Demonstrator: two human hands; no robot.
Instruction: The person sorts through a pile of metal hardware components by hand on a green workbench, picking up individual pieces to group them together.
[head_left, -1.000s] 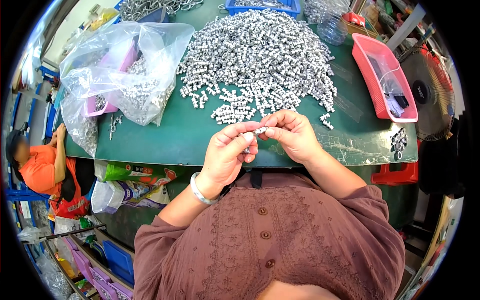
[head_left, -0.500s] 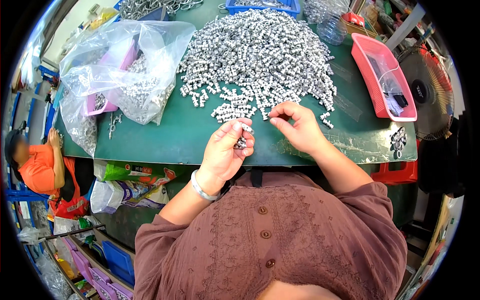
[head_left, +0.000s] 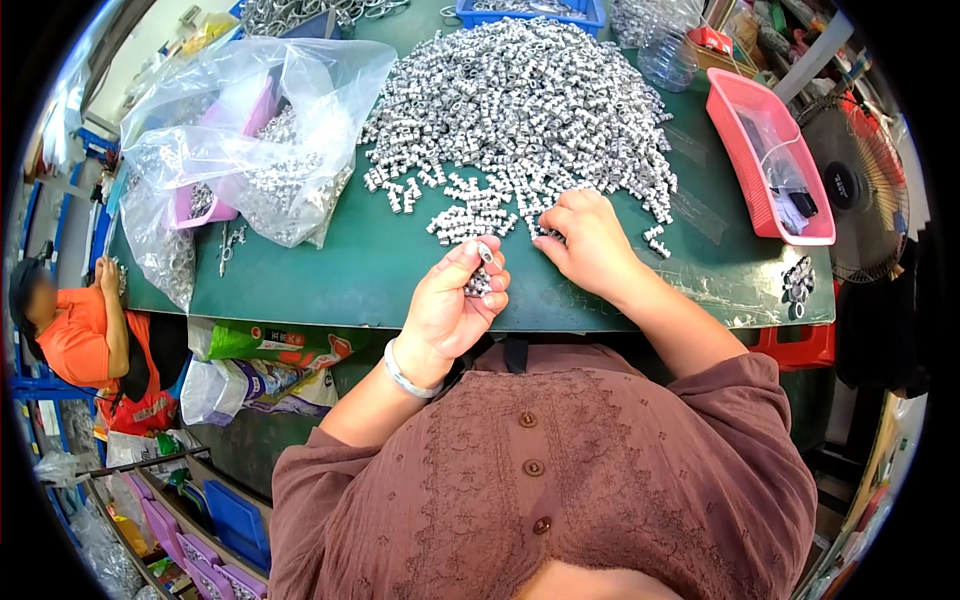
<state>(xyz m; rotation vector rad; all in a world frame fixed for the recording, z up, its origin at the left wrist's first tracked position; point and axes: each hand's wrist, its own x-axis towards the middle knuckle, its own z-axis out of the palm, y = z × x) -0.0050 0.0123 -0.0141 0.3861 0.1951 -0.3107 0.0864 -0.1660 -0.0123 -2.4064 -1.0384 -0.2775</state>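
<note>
My left hand (head_left: 452,295) is closed around several small silver metal ring-shaped parts (head_left: 478,284), held in the curled fingers just above the table's near edge. One part (head_left: 486,254) stands up between the thumb and forefinger. At the near fringe of a large heap of similar silver parts (head_left: 520,100), my right hand (head_left: 590,240) reaches down with its fingers bent and thumb drawn in. Its fingertips are at the loose parts, and what they pinch, if anything, is hidden. A small cluster of parts (head_left: 470,222) lies between the heap and my left hand.
The green table (head_left: 300,290) carries a clear plastic bag (head_left: 320,110) of parts over a purple basket at left. A pink basket (head_left: 725,110) stands at right beside a fan (head_left: 850,185). Dark rings (head_left: 797,280) lie near the right corner. A person in orange (head_left: 75,335) sits at left.
My right hand has turned and lowered onto the heap's near edge, its fingers curling in. In my left hand the uppermost part has tilted more upright.
</note>
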